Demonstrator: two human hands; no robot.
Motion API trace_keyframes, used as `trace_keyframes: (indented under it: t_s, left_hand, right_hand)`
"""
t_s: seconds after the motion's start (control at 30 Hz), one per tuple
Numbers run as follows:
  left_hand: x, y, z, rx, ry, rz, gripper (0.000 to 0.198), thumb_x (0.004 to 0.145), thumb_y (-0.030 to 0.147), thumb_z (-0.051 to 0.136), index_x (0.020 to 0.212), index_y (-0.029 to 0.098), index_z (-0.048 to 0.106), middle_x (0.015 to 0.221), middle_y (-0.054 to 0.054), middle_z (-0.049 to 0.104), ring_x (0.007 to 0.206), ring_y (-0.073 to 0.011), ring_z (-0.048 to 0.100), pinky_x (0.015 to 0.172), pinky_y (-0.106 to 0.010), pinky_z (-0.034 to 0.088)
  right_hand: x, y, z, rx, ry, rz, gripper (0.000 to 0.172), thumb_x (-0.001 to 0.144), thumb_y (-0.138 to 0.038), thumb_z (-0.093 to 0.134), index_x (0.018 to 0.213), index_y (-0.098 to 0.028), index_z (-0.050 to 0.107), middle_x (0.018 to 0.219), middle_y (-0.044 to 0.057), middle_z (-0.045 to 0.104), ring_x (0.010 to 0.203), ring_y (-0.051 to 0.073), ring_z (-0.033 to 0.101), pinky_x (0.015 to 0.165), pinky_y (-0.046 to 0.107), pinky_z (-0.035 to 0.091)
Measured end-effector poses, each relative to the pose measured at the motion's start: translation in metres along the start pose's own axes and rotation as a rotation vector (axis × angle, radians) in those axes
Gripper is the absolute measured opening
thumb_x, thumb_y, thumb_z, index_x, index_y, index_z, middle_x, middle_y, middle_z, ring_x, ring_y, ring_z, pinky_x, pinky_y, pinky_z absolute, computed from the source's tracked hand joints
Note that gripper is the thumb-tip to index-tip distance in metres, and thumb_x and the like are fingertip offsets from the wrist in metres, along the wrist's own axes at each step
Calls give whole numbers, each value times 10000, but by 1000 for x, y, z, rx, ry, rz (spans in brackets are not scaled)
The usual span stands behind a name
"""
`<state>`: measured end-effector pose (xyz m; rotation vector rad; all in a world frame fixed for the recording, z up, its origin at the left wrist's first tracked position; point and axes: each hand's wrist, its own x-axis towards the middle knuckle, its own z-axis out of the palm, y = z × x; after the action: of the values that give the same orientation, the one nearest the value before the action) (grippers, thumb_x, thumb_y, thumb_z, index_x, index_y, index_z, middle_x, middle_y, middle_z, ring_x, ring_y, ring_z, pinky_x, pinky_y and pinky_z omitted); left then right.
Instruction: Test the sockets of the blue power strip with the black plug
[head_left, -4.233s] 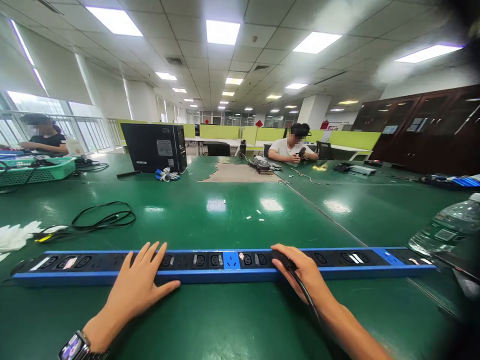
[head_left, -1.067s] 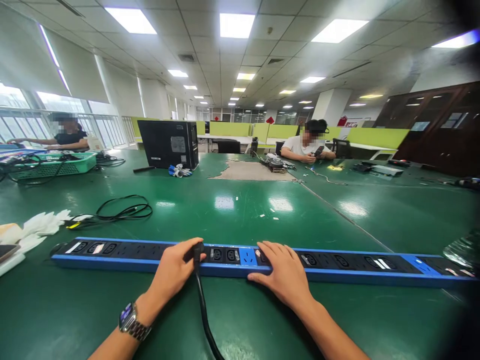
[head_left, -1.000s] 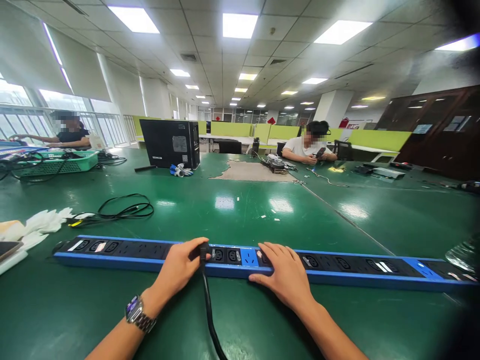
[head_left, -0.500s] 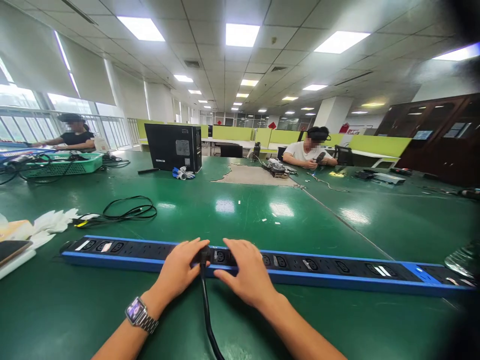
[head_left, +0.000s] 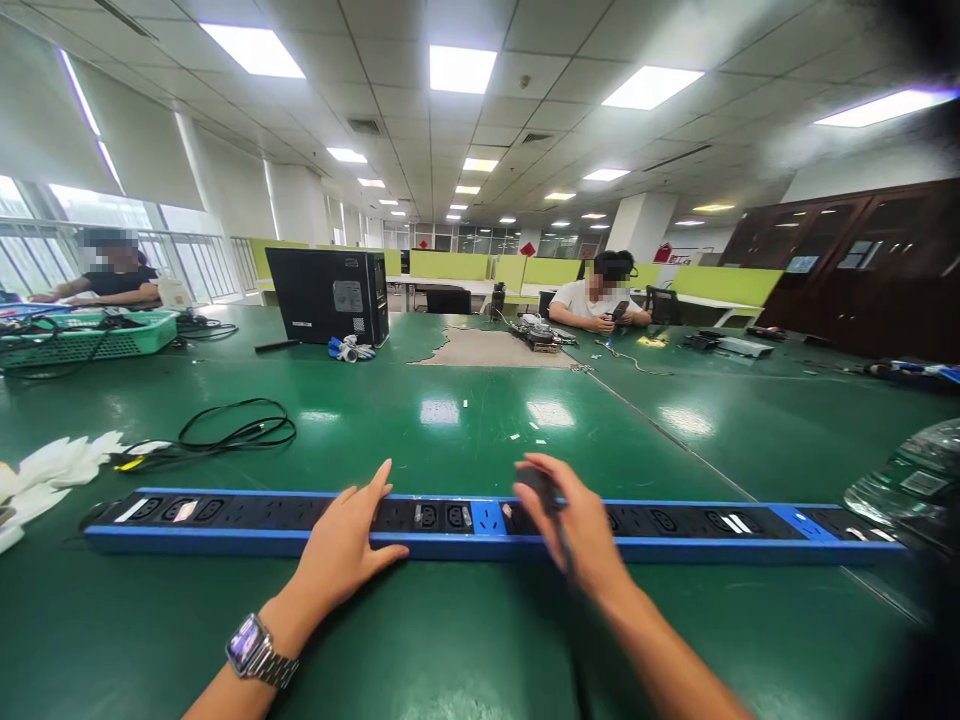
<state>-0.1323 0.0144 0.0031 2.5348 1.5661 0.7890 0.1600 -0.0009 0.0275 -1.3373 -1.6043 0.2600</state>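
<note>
A long blue and black power strip (head_left: 450, 546) lies across the table in front of me, its rows of sockets facing up. My left hand (head_left: 341, 545) rests on it left of the middle, fingers and thumb spread, with nothing gripped. Right of the middle, my right hand (head_left: 589, 535) is closed around a black power plug (head_left: 546, 485), blurred by motion over the strip. The plug's black cord runs down toward me beneath my right wrist. Whether the plug touches a socket is hard to make out.
Beyond the strip lie a coiled black cable (head_left: 240, 432), a black computer case (head_left: 330, 295) and blue-and-white gloves (head_left: 350, 348). A green basket (head_left: 112, 340) holds cables at left. A clear plastic bottle (head_left: 911, 470) lies at right. Two people sit farther off, one holding a dark object.
The plug has come away from the socket by my left hand and moved right, now in my right hand. My left hand has opened. The view has shifted slightly right.
</note>
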Motion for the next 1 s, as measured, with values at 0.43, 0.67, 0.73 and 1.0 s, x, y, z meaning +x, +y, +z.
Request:
trace_keyframes:
  t_s: [0.43,0.67,0.73,1.0]
  left_hand:
    - [2,9,-1,-51,14,27,816,799,397,688,1487,272,268,1318,-76,618,1207,-275,573,1074,-506,403]
    - [48,134,58,-265,-11,267,501,858,256,645,1338,213,507,1286,-94,626,1166,-238,578,1022,-412,470]
    - [66,172,80,-252,-41,256,515,837,244,674,1327,203,520,1257,-107,636,1140,-257,586,996,-432,486]
    - [62,153,79,-376,210,218,407,851,71,509,1234,186,583,1185,-76,679,1107,-217,602,1006,-391,476]
  right_hand:
    - [-18,79,-53,-273,-117,-128,310,869,-458,549,1060,-246,670,1034,69,726,947,220,678,895,385,520]
    - [-41,106,-61,-642,-57,-78,934,700,-623,673,1456,-192,333,1365,161,554,1262,336,504,1083,616,273]
    - [-44,111,-61,-697,-48,-80,838,723,-595,651,1409,-184,402,1361,158,558,1262,329,501,1066,570,312]
    - [-42,111,-57,-762,-39,-59,704,722,-613,628,1296,-216,533,1363,115,563,1255,317,491,1043,512,330]
